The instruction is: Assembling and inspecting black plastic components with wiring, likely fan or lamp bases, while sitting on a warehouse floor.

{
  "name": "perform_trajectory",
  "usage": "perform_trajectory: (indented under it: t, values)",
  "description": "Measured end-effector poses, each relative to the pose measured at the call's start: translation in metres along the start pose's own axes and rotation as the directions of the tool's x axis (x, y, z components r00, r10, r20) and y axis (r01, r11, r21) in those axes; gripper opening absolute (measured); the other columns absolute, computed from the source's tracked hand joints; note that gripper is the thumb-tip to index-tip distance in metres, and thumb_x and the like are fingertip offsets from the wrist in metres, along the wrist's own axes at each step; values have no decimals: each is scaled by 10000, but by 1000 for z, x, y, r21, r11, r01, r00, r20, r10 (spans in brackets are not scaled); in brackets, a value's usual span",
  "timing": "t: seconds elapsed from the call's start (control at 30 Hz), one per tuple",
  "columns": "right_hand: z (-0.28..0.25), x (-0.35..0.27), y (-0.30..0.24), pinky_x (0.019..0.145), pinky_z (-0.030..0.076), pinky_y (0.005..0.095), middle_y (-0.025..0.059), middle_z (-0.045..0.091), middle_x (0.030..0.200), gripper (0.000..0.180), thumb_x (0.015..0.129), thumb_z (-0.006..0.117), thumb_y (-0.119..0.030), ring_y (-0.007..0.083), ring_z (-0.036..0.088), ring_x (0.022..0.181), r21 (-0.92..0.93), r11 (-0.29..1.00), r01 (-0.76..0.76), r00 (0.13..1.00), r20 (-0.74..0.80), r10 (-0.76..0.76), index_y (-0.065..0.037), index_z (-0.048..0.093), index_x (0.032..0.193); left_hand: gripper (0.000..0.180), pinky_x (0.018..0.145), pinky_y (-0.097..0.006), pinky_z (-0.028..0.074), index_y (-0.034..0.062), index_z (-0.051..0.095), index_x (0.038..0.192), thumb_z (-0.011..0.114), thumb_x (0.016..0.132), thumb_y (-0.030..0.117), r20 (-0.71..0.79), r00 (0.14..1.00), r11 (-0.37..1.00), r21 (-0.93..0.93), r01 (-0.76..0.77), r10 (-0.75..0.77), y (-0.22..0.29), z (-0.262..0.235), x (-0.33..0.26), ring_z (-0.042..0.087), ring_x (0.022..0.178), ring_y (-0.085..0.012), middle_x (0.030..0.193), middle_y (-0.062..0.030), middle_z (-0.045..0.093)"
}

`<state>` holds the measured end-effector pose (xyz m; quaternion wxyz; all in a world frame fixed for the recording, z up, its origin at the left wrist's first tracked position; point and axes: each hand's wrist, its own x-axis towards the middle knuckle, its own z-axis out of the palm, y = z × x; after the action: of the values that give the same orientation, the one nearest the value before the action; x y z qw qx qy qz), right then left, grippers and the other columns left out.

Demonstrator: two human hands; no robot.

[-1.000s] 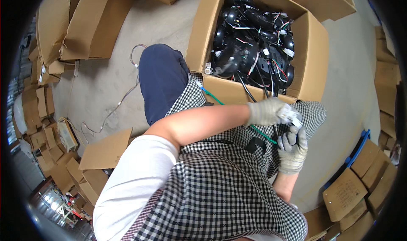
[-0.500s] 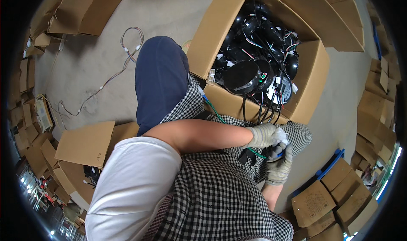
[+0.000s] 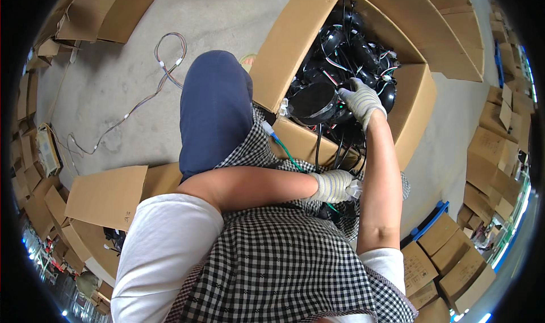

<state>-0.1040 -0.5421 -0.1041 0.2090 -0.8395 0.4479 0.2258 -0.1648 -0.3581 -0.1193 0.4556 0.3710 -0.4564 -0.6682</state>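
On a grey concrete floor (image 3: pixel 227 16) edged with cardboard boxes (image 3: pixel 105 192), 1 open carton (image 3: pixel 292 47) holds glossy black round units (image 3: pixel 312 103), too jumbled to count, trailing black cables (image 3: pixel 319 147). In it the gloved right hand (image 3: pixel 364 100) lies half curled over the units, its grip unclear; outside, the gloved left hand (image 3: pixel 334 185) is closed on a white connector (image 3: pixel 354 190), 1 looped harness (image 3: pixel 126 117) lying farther left.

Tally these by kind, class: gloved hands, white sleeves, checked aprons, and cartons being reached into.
Gloved hands: 2 (left hand, right hand)
White sleeves: 2 (left sleeve, right sleeve)
Checked aprons: 1 (the apron on the wearer)
Cartons being reached into: 1 (the open carton of black parts)
Total: 6
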Motion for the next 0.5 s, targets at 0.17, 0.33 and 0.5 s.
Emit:
perform_trajectory:
  t: [0.17, 0.33, 0.5]
  values:
    - [-4, -47, 43, 890, 463, 318, 128, 595, 1171, 578, 827, 632, -207, 208, 585, 1027, 797, 564, 217, 976, -185, -114, -24, 444, 1342, 277, 694, -416, 477, 135, 653, 1013, 632, 763, 251, 120, 970, 833, 496, -244, 212, 30, -12, -20, 632, 760, -315, 821, -123, 666]
    - [-2, -104, 45, 944, 449, 308, 122, 513, 1253, 718, 838, 690, -271, 175, 528, 1095, 941, 153, 302, 953, -298, -48, -11, 334, 1404, 338, 712, -431, 486, 174, 651, 1094, 631, 759, 217, 62, 949, 761, 582, -287, 310, 39, -25, -36, 636, 789, -334, 850, -147, 664]
    - [22, -151, 46, 913, 454, 314, 99, 563, 1193, 612, 907, 600, -303, 170, 565, 1031, 926, 273, 259, 961, -220, -166, -12, 364, 1390, 397, 775, -399, 476, 132, 578, 1197, 579, 813, 233, -44, 970, 856, 481, -190, 239, 53, -42, -57, 623, 863, -326, 922, -135, 664]
